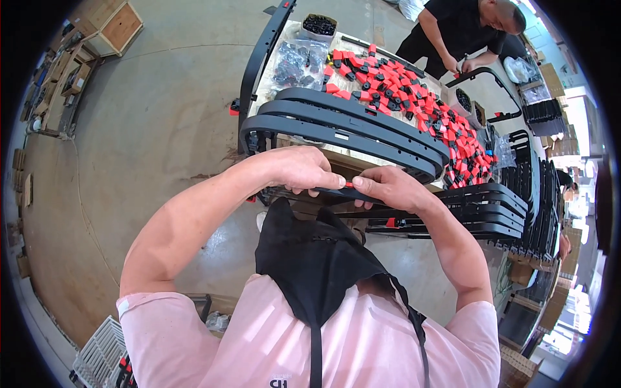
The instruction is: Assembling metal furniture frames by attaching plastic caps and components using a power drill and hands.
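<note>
In front of my apron, my left hand (pixel 303 169) is closed around a dark bar (pixel 333 193), with its fingers curled underneath. My right hand (pixel 390 188) grips the same bar from the other side. A small red piece (pixel 349 185) shows between my two thumbs, pressed against the bar; most of it is hidden. Just beyond my hands, several curved black frames (pixel 343 136) lie stacked along the table's near edge. Behind them spreads a heap of red and black plastic parts (pixel 394 84).
A box of small black parts (pixel 319 26) and a clear plastic bag of parts (pixel 299 63) sit at the table's far left. Across the table, a co-worker (pixel 462 32) handles another black frame (pixel 498 74). More black frames (pixel 482 210) are stacked at the right. A wooden crate (pixel 116 29) stands far left.
</note>
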{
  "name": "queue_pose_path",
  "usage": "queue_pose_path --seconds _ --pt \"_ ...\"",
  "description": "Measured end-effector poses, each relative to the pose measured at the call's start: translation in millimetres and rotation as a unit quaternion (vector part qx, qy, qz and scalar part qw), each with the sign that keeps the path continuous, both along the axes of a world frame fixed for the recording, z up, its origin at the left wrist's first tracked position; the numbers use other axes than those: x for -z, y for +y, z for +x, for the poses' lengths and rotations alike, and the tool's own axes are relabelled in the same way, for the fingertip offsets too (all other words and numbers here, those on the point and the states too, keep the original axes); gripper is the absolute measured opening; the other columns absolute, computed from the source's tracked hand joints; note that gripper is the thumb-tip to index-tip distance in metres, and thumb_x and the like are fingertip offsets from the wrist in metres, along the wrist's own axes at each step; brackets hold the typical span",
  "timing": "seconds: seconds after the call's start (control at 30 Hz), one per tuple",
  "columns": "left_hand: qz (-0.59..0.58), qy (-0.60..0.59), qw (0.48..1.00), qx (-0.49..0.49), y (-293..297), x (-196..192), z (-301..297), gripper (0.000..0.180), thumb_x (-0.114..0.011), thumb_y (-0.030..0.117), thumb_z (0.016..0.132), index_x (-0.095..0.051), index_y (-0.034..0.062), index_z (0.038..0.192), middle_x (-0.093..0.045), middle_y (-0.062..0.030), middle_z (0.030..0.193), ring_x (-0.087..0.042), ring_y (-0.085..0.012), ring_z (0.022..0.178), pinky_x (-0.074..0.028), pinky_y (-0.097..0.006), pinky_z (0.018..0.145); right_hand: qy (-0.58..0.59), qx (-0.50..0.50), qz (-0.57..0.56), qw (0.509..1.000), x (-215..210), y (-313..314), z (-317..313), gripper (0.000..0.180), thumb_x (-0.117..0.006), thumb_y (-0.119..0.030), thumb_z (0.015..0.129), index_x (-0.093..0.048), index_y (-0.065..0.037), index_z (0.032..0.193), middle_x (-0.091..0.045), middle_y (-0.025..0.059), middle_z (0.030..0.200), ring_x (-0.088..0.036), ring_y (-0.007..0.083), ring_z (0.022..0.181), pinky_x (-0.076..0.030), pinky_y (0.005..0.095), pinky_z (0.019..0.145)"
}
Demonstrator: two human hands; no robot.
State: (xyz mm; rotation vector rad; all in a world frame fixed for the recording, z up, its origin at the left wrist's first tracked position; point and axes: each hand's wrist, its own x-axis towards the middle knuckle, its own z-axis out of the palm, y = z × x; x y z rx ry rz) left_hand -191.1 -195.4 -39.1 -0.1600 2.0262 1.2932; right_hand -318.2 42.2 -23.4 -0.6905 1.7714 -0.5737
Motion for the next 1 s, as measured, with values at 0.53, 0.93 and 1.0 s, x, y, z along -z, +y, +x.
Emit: queue_pose_path --seconds 0.53,0.93,1.0 --pt "-0.007 0.026 1.000 0.001 3 4 8 0.061 -0.066 0.059 0.103 -0.077 -0.0007 0.110 -0.071 -0.0061 0.084 -0.061 -0.0170 0.069 -0.049 -0.036 0.063 0.014 -0.014 0.015 1.000 3 -1 4 0.063 -0.069 -0.061 0.103 -0.074 0.002 0.101 -0.075 0.0058 0.085 -0.067 0.0126 0.075 -0.054 0.0305 0.071" --pt "-0.021 -0.018 1.000 0.011 4 -6 -5 0.053 -0.067 0.052 0.106 -0.075 0.0001 0.116 -0.071 -0.0060 0.087 -0.063 -0.0167 0.078 -0.052 -0.035 0.072 0.062 -0.018 0.040 0.997 7 -8 2 0.060 -0.069 -0.058 0.101 -0.076 0.002 0.099 -0.075 0.0060 0.077 -0.067 0.0149 0.067 -0.055 0.0339 0.064" --pt "0.006 -0.071 0.997 -0.012 4 -6 -6 0.051 -0.069 0.050 0.105 -0.075 0.0006 0.112 -0.071 -0.0061 0.086 -0.061 -0.0151 0.074 -0.050 -0.033 0.067 0.065 -0.027 0.040 0.997 7 -11 1 0.061 -0.067 -0.059 0.100 -0.078 0.001 0.101 -0.075 0.0060 0.076 -0.068 0.0163 0.067 -0.055 0.0354 0.062"
